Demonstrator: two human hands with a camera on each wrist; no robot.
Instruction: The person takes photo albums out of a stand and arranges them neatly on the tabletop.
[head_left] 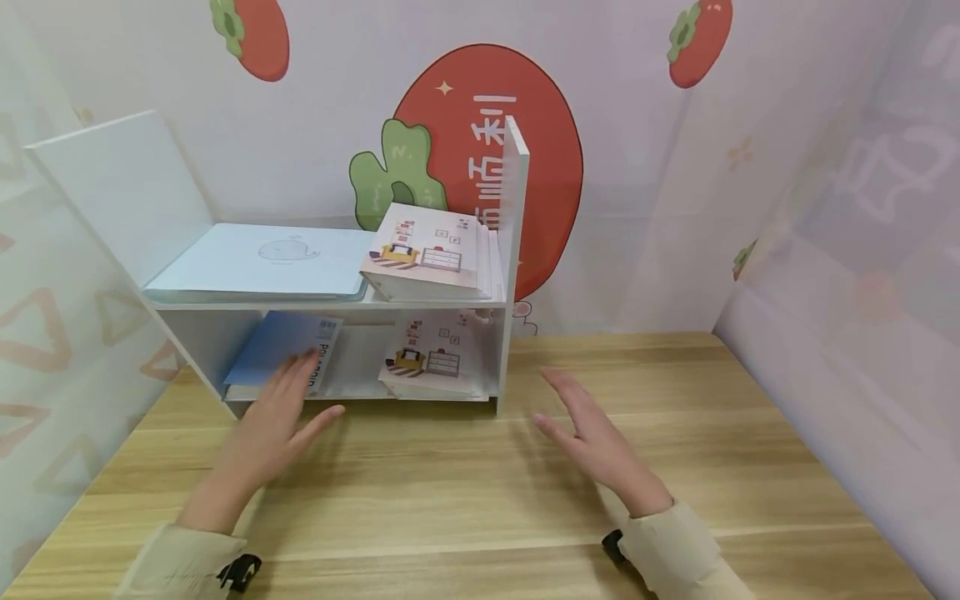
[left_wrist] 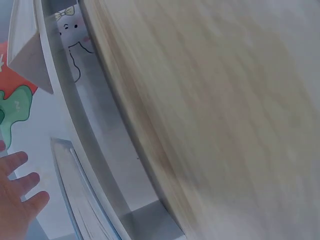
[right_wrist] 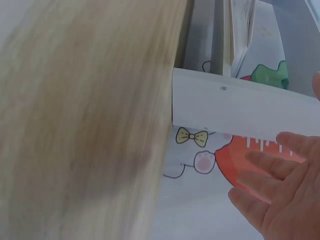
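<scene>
Head view shows me the blue book (head_left: 273, 333) lying flat at the left end of the lower level in the white shelf unit (head_left: 123, 183), its lettered edge running front to back. Nearer to it is the left hand (head_left: 270, 429), fingers extended and grasping nothing; the book lies just ahead, though I cannot tell whether they touch. Outside the right panel (head_left: 513, 217), well apart from the book, the right hand (head_left: 596, 437) hovers unclenched and unloaded above the wooden table (head_left: 435, 492).
</scene>
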